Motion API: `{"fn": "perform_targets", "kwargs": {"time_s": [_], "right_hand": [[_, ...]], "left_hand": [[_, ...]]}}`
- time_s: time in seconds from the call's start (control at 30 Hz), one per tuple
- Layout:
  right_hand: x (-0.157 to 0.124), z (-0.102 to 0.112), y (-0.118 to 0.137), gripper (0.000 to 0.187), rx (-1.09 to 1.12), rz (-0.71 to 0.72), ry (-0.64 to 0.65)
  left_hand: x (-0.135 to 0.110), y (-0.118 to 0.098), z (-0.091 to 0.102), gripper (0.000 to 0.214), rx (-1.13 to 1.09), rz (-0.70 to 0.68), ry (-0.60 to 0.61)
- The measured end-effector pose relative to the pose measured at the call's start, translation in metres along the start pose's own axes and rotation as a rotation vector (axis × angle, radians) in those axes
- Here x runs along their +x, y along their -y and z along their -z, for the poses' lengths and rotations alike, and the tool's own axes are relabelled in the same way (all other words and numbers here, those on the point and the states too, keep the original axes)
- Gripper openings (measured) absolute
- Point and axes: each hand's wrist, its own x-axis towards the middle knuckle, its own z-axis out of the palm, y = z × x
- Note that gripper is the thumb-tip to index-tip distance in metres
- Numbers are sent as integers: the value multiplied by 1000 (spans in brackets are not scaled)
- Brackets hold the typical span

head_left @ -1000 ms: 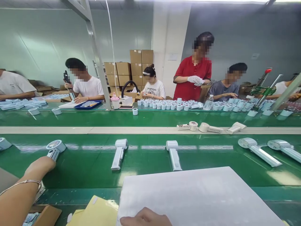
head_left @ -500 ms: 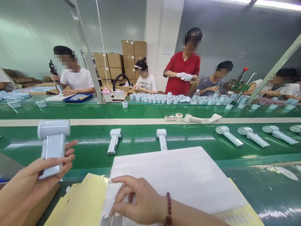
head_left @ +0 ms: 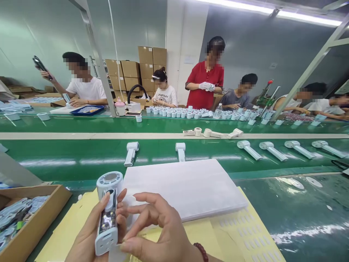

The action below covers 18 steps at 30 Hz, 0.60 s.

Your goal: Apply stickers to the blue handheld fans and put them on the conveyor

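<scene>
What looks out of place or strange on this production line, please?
Three white handheld units lie crosswise on the cream strip between the green belts. They look odd because the other units sit in an orderly, spaced row on the nearer green belt.

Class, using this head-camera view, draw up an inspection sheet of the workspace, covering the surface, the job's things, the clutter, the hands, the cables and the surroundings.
Surface: green conveyor belt, with a yellow sheet in front of it.
Job's things: white handheld device with an exposed circuit board; white sheet stack behind it.
Clutter: cardboard tray of pale round parts.
Hands: left hand grips the device upright; right hand is beside it, contact unclear.
Cables: black curved hose on the far bench.
Surroundings: standing co-worker in a red shirt; stacked cardboard boxes.
</scene>
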Motion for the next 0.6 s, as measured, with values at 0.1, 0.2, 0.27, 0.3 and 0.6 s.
{"fn": "perform_targets", "kwargs": {"time_s": [0.1, 0.2, 0.27, 0.3, 0.6], "right_hand": [[-6, -7, -1, 61, 37, 14, -86], [-9, -10, 2, 61, 9, 5, -98], [-11, -10, 5, 61, -10, -13, -88], [-11, -10, 7, 62, -14, -26, -87], [-12, -9, 12, 64, -51, -98, -85]], "left_hand": [[-9, 8, -11, 23, -70, 11, -54], [-16, 13, -21, 21, -118, -2, -80], [-20, 16, -24, 21, -114, -20, -69], [-21, 17, -24, 20, -113, -31, -62], [-24, 18, -22, 16, -125, -36, -36]]}}
